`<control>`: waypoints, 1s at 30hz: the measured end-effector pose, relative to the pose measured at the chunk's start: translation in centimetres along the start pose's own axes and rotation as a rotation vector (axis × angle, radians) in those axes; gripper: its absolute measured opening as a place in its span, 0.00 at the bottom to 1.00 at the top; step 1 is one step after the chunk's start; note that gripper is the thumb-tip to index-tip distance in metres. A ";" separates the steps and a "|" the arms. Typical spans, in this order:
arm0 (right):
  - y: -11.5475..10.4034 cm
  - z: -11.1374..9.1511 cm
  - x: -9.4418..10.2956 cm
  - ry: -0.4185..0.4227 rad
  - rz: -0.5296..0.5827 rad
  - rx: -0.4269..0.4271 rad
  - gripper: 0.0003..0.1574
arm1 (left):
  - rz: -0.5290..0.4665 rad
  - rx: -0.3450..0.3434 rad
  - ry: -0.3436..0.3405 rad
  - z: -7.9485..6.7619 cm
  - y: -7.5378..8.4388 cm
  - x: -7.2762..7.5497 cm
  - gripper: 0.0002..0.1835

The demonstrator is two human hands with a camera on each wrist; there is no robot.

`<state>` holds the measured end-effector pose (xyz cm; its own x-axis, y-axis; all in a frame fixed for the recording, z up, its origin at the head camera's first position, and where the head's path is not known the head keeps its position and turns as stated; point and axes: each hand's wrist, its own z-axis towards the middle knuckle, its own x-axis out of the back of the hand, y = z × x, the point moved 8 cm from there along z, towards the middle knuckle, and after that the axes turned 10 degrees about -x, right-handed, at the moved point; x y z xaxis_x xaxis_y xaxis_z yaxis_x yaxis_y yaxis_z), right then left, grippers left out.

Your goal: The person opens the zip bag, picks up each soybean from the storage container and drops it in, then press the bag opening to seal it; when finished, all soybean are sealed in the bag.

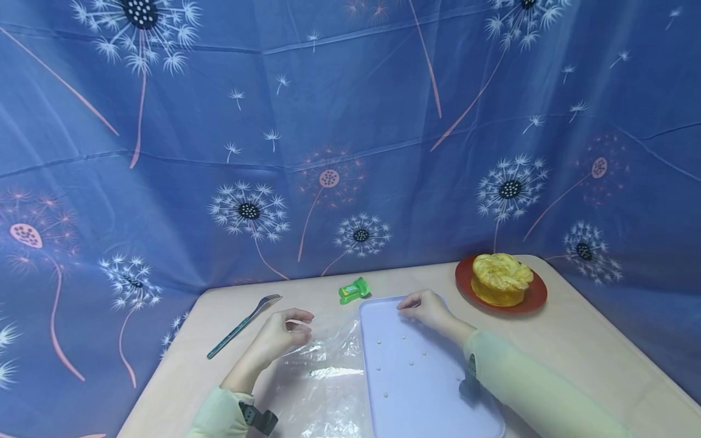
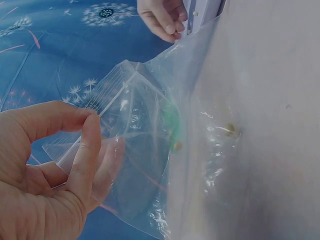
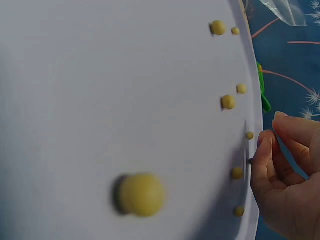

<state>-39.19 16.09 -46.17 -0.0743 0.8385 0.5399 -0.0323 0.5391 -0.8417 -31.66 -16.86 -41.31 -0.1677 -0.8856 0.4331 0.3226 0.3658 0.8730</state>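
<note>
My left hand [image 1: 285, 334] pinches the zip edge of a clear plastic zip bag [image 2: 137, 107] between thumb and fingers, its mouth spread. Through the film a couple of small yellowish pieces [image 2: 230, 129] show. The bag lies along the left side of a pale lavender tray [image 1: 432, 389]. Scattered on that tray are several small round yellow beans [image 3: 228, 102], like soybeans. Over the tray's far end hovers my right hand [image 1: 429, 310], fingers loosely bent near its rim. In the right wrist view its thumb and index fingertip are apart, with nothing visible between them.
A green wrapped packet [image 1: 355, 291] lies beyond the tray's far left corner. To the left is a fork [image 1: 241, 328] with a teal handle. A red plate [image 1: 539, 298] bearing a yellow cake [image 1: 499, 280] stands at the back right. A blue patterned curtain [image 1: 350, 140] hangs behind the table.
</note>
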 end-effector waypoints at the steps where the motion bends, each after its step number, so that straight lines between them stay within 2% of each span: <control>1: 0.2 0.0 0.0 0.006 -0.004 0.001 0.04 | -0.002 -0.001 -0.001 0.0 0.0 0.0 0.23; 4: 0.8 0.0 0.1 0.022 -0.010 -0.019 0.03 | -0.006 -0.002 -0.003 0.0 0.0 -0.1 0.23; 19: -0.2 -0.6 0.3 0.080 -0.162 0.119 0.07 | 0.000 -0.014 -0.007 0.0 0.2 -0.1 0.24; 28: 0.1 -0.6 -0.2 0.070 -0.182 0.041 0.10 | -0.006 -0.005 -0.012 0.1 -0.1 -0.2 0.23; 30: 0.1 -0.5 -0.3 0.068 -0.179 0.046 0.10 | -0.007 -0.004 -0.012 0.1 -0.1 -0.1 0.24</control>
<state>-38.65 15.94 -46.45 0.0047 0.7339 0.6792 -0.0848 0.6771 -0.7310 -31.75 -16.72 -41.39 -0.1809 -0.8849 0.4293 0.3249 0.3582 0.8753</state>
